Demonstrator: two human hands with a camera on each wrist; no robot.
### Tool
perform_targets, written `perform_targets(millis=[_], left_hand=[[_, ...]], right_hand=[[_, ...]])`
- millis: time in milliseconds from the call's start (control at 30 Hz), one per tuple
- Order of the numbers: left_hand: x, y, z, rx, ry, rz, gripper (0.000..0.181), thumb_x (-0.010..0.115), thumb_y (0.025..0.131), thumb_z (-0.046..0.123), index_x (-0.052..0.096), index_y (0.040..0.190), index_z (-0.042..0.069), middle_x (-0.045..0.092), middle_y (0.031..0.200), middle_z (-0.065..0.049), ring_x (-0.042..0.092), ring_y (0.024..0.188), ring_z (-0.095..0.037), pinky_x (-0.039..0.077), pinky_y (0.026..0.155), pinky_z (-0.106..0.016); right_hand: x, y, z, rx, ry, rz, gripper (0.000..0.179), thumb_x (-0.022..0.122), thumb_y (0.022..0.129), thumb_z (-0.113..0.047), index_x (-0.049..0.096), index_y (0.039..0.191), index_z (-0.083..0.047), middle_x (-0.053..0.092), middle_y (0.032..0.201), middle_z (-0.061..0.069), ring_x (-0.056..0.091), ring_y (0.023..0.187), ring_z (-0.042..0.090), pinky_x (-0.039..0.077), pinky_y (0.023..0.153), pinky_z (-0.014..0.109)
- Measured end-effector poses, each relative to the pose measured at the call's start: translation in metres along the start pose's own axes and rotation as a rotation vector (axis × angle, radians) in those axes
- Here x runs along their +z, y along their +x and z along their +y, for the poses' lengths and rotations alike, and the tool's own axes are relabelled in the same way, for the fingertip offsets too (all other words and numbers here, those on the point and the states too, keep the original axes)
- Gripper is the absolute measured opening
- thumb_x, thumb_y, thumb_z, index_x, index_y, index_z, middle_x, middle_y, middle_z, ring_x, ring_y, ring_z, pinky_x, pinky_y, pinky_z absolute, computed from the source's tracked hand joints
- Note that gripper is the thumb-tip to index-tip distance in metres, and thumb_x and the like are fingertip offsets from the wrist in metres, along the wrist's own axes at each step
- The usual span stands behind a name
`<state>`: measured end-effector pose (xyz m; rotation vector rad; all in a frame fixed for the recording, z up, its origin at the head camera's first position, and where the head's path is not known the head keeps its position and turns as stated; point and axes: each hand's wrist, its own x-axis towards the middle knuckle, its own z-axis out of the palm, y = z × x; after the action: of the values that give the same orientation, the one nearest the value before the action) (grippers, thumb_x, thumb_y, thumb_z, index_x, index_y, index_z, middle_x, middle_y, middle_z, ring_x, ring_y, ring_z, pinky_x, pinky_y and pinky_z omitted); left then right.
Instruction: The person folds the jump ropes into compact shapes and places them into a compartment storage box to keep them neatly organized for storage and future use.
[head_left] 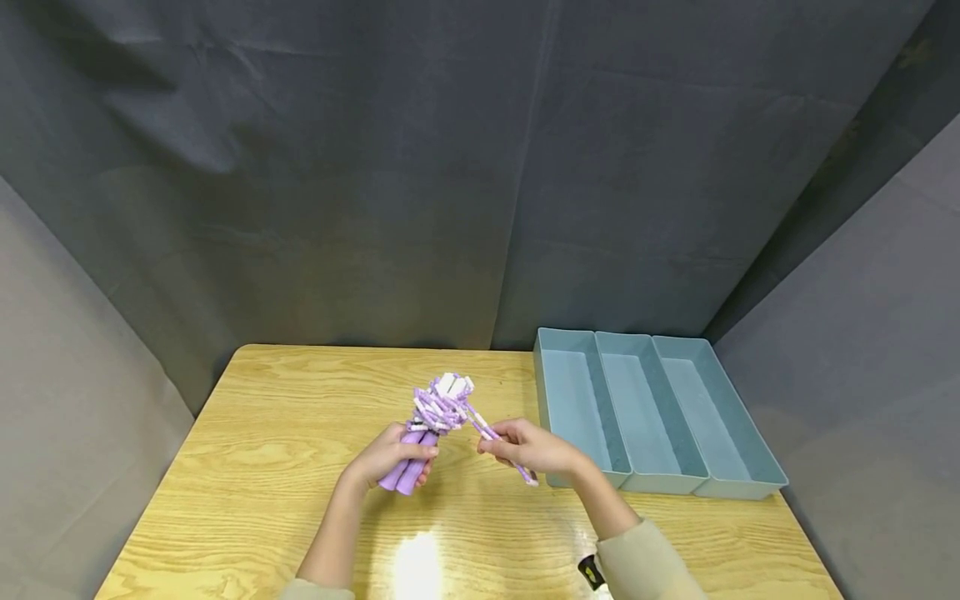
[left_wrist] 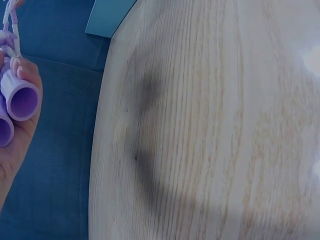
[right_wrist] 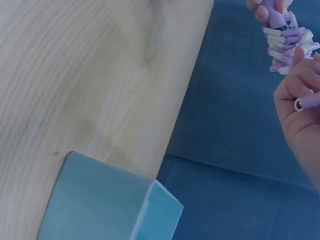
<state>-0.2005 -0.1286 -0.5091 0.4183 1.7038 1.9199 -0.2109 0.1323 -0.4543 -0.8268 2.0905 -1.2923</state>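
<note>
A jump rope (head_left: 441,405) with purple and white beads is wound into a bundle just above its two purple handles. My left hand (head_left: 393,457) grips the two handles (head_left: 406,474) side by side; their hollow ends face the camera in the left wrist view (left_wrist: 24,102). My right hand (head_left: 528,446) pinches a loose beaded length of the rope (head_left: 480,422), which runs from the bundle to the fingers. Its end sticks out below that hand, and in the right wrist view a round, hollow bead end (right_wrist: 299,104) shows at the fingers.
A blue-grey tray (head_left: 627,479) with three long compartments stands at the right of the wooden table (head_left: 285,450), close to my right hand. Dark grey cloth (head_left: 360,208) hangs behind the table, and lighter panels flank it. A small black item (head_left: 591,572) lies by the right sleeve.
</note>
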Motion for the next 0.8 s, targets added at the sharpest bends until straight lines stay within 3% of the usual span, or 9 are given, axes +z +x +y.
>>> perform_targets(millis=[233, 367, 567, 800], left_hand=[[0.0, 0.0, 0.0, -0.018, -0.003, 0.003, 0.011, 0.057, 0.086, 0.007, 0.051, 0.083, -0.001, 0.057, 0.064, -0.01, 0.058, 0.052, -0.017, 0.052, 0.051, -0.029], [-0.001, 0.0, -0.001, -0.032, -0.003, 0.003, 0.012, 0.058, 0.086, 0.009, 0.051, 0.083, 0.0, 0.057, 0.063, -0.01, 0.057, 0.052, -0.016, 0.052, 0.051, -0.028], [-0.002, 0.0, -0.003, -0.044, 0.007, -0.003, 0.015, 0.06, 0.085, 0.012, 0.051, 0.084, 0.0, 0.057, 0.063, -0.008, 0.057, 0.052, -0.016, 0.052, 0.051, -0.029], [0.0, 0.0, -0.003, -0.063, 0.028, 0.009, 0.027, 0.059, 0.085, 0.01, 0.047, 0.086, -0.015, 0.056, 0.062, -0.009, 0.056, 0.05, -0.015, 0.051, 0.049, -0.028]], right_hand=[[-0.001, -0.002, -0.014, -0.009, -0.059, 0.013, 0.019, 0.052, 0.093, -0.019, 0.057, 0.084, -0.004, 0.034, 0.053, -0.006, 0.031, 0.04, 0.004, 0.026, 0.036, 0.018], [-0.002, -0.003, -0.017, -0.007, -0.128, 0.002, 0.019, 0.053, 0.093, -0.022, 0.058, 0.086, -0.005, 0.036, 0.052, -0.007, 0.035, 0.039, 0.004, 0.028, 0.036, 0.017], [-0.002, -0.005, -0.025, -0.017, -0.249, 0.025, 0.02, 0.05, 0.094, -0.019, 0.054, 0.078, -0.008, 0.037, 0.052, -0.007, 0.034, 0.039, 0.003, 0.028, 0.037, 0.017], [-0.002, -0.004, -0.034, -0.045, -0.394, 0.09, 0.021, 0.052, 0.093, -0.017, 0.053, 0.073, -0.011, 0.037, 0.054, -0.009, 0.032, 0.044, 0.001, 0.027, 0.042, 0.016]])
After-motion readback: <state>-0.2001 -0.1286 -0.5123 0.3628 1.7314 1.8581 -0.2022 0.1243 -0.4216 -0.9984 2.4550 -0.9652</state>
